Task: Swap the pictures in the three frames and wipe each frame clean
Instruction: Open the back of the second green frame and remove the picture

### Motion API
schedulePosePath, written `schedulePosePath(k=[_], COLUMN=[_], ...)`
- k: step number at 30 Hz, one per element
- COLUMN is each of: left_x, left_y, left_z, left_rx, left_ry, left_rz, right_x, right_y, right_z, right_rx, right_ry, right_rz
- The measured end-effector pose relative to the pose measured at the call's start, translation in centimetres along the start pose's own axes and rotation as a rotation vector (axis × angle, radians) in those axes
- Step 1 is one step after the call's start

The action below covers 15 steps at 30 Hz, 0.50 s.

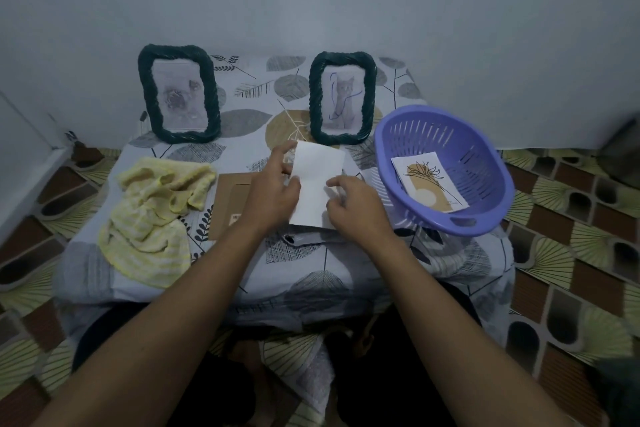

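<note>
Centrally, white sheet [317, 177] between left grip [273, 191], right grip [360, 208]

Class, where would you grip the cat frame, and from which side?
Grip the cat frame by its top rim from above, I'd say: it stands upright facing the person, the thick twisted rim gives purchase, and the basket crowds its right side.

You see two dark green frames [179, 94], a yellow striped cloth [152, 218], a purple basket [485, 198], and a leaf-patterned desk [311, 274].
</note>
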State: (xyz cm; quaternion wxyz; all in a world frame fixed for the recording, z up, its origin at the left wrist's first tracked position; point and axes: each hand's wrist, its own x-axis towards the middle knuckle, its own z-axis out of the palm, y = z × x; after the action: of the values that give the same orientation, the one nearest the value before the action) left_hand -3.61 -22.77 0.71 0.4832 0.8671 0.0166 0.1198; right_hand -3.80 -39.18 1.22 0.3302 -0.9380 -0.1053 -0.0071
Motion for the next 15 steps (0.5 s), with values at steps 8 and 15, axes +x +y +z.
schedulePosePath(k=[8,15], left_x=[1.4,2.5], left_y=[1.0,1.9], left_z=[1.7,5.7], left_rx=[-0.219,-0.161], left_ry=[0.035,-0.027], left_rz=[-0.113,-0.161], right_x=[-0.5,-0.4], right_y=[-0.1,3.0], right_z=[-6.0,-9.6], right_rx=[-0.238,-0.235], right_ry=[0.229,-0.077], right_rz=[-0.004,0.164])
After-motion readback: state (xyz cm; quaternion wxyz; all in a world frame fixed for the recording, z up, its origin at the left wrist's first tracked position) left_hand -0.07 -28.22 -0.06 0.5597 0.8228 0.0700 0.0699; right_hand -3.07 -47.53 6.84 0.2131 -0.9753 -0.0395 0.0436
